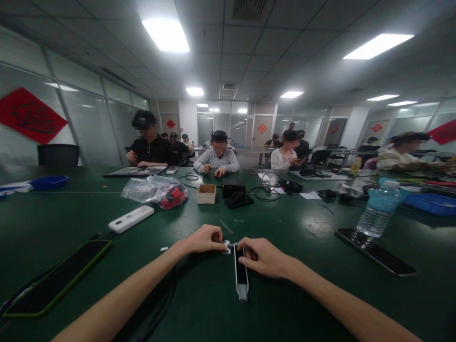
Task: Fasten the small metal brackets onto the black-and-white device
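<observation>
A slim, long device [241, 273] with a black face, a white rim and a grey end lies lengthwise on the green table in front of me. My right hand [265, 256] is closed at its far end, thumb and fingers on the device. Just left of that end, my left hand [206, 238] pinches a small white piece with dark marks [227, 247]. A small metallic-looking part shows between this piece and the device; whether it joins them is too small to tell.
Left are a white power strip [131, 219] and a green-edged black phone-like slab [62, 275]. Ahead stand a small open box [206, 194] and a plastic bag [151, 190]. A water bottle [376, 211] and dark phone [374, 251] are at right. People sit across the table.
</observation>
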{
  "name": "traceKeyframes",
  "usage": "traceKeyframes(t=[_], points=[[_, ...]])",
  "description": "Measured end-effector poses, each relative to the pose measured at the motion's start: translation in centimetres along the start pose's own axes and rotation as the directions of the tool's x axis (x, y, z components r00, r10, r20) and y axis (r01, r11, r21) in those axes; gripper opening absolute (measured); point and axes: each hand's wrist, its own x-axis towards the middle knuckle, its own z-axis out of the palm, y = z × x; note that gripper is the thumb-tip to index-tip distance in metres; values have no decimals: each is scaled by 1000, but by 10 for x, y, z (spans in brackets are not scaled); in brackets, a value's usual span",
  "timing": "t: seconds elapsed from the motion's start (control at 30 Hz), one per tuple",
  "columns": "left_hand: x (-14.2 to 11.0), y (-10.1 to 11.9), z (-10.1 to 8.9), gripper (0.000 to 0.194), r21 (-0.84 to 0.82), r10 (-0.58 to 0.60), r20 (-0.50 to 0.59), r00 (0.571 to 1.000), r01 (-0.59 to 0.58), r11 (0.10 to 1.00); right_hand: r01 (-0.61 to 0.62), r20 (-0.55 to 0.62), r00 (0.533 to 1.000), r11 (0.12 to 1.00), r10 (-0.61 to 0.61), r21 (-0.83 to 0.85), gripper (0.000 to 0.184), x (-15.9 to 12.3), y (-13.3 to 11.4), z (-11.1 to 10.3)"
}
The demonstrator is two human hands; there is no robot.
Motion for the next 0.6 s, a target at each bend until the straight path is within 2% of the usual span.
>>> traceKeyframes(t=[0.13, 0.33, 0.6], points=[[-1, 7, 1, 33, 72, 54, -25, 998, -52, 996, 47, 13, 999, 999, -48, 6, 26, 0, -7, 6], [-3, 19, 0, 27, 118, 75, -25, 997, -71, 990, 63, 0, 998, 998, -63, 11, 22, 1, -3, 9], [1, 14, 5, 25, 74, 156, -51, 986, -152, 986, 67, -8, 998, 997, -68, -26, 21, 1, -3, 10]])
